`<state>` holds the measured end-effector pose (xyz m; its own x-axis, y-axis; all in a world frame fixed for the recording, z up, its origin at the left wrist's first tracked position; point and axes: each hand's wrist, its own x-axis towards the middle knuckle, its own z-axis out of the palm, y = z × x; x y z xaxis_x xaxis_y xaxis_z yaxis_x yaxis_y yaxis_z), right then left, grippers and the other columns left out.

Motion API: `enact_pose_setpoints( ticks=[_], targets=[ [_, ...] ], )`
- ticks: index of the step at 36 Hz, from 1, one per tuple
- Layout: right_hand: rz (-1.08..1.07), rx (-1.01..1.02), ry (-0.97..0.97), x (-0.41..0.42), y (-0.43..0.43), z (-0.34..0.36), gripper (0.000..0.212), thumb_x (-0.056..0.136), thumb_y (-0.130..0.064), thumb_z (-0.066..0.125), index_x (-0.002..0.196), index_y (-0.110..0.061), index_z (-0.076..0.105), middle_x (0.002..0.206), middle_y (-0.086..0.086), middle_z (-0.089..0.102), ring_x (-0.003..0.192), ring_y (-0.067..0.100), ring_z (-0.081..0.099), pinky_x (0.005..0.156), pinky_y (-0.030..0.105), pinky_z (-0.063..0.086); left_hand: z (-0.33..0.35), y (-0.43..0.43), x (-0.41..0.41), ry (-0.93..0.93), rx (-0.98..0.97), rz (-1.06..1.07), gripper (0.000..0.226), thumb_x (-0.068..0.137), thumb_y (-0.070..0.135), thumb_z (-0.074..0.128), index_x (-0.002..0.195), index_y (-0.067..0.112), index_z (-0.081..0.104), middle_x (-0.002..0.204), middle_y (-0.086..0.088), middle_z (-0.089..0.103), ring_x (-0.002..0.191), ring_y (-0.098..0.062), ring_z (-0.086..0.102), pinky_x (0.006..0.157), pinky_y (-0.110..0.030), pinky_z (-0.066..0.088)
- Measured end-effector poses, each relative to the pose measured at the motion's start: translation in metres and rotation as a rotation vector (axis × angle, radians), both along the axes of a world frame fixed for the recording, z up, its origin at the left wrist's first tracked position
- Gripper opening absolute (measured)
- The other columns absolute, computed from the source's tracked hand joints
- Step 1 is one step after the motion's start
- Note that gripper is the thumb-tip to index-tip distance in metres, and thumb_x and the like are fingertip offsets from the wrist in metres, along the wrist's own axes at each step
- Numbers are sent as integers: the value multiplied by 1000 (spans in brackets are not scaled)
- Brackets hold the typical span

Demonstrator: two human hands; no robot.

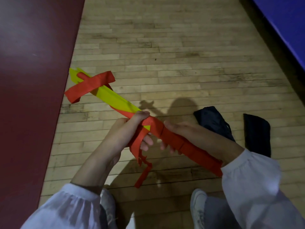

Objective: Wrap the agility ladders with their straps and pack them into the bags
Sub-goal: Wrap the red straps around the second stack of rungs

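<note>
A dark red floor strip [29, 80] runs down the left side, next to the pale wooden floor [165, 55]. The folded ladder [113, 98], a bundle of yellow rungs, is held in the air above the boards and slants from upper left to lower right. Its far end reaches the edge of the red strip. A red strap [90, 85] crosses that far end in a loose X.

The left hand [127, 129] holds the bundle at its middle. Its grip is closed round the bundle, with the thumb on top and the fingers curled beneath. A loose strap tail [143, 162] passes across those fingers and hangs down, frayed, toward the floor.

Just to the right, the right hand [186, 134] holds the near part of the bundle, which is covered in red strap. Its grip is also closed, thumb along the top and fingertips wrapped under. Both arms wear white sleeves, and two white shoes [107, 205] show at the bottom.

Further right, two dark bags [212, 121] lie flat on the boards near each other. A blue mat [283, 27] fills the upper right corner.
</note>
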<state>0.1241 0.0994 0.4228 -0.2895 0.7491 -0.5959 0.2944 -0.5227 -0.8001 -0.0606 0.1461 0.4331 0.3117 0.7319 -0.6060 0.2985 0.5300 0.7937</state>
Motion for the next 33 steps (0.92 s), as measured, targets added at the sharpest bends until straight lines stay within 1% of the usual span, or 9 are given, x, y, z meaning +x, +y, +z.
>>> enact_pose_setpoints(
  ticks=[5,8,11,14,17,19,22,25,33],
  targets=[
    [-68,72,-24,-1,1,-1,54,86,-57,45,97,-11,71,89,7,74,74,16,63,72,30,49,2,0,0,-39,-69,5,49,91,49,49,87,3,66,67,-15,68,48,-23,60,48,-24,50],
    [-95,86,-15,-2,0,-2,51,83,-59,48,98,-16,71,86,3,73,74,15,63,72,32,47,6,0,0,-54,-88,21,47,91,48,51,91,4,65,70,-16,70,47,-22,60,47,-24,51],
    [-118,107,-36,-4,0,-2,53,81,-59,50,102,-15,70,83,-3,71,72,12,62,71,30,46,8,1,-2,-31,-91,39,49,88,50,55,95,2,67,73,-17,71,47,-22,60,47,-25,51],
    [-141,144,-51,-4,1,-1,51,76,-59,53,103,-19,69,80,-4,68,72,9,60,69,27,45,9,3,-5,18,-94,30,56,85,54,57,91,-1,69,73,-18,71,47,-22,60,48,-26,53],
    [-189,173,-77,-4,3,-1,51,71,-57,59,107,-23,68,87,-3,68,71,3,61,66,20,47,8,3,-7,42,-95,33,59,81,57,60,85,-1,71,71,-18,71,45,-21,59,50,-28,53],
    [-202,191,-109,-3,4,-3,55,68,-57,60,112,-24,67,97,-1,69,74,1,63,66,15,48,8,3,-6,47,-81,35,56,83,54,60,82,0,71,71,-17,71,44,-19,57,46,-25,50],
    [-218,208,-133,-3,4,-5,59,63,-58,62,111,-25,68,100,-1,70,81,4,66,65,11,49,8,2,-5,31,-63,54,47,87,47,61,82,1,71,70,-17,70,42,-17,55,41,-20,45],
    [-228,213,-155,-3,4,-8,60,60,-61,64,110,-26,68,100,-3,70,87,8,68,68,14,51,7,3,-4,17,-55,72,41,89,39,61,83,-1,71,69,-16,69,41,-17,54,40,-19,44],
    [-210,216,-187,-5,3,-6,60,57,-60,66,109,-29,66,101,-8,68,91,9,65,73,23,52,4,3,-4,-31,-59,100,29,91,23,59,83,-3,69,66,-15,68,40,-16,54,42,-21,46]
  ],
)
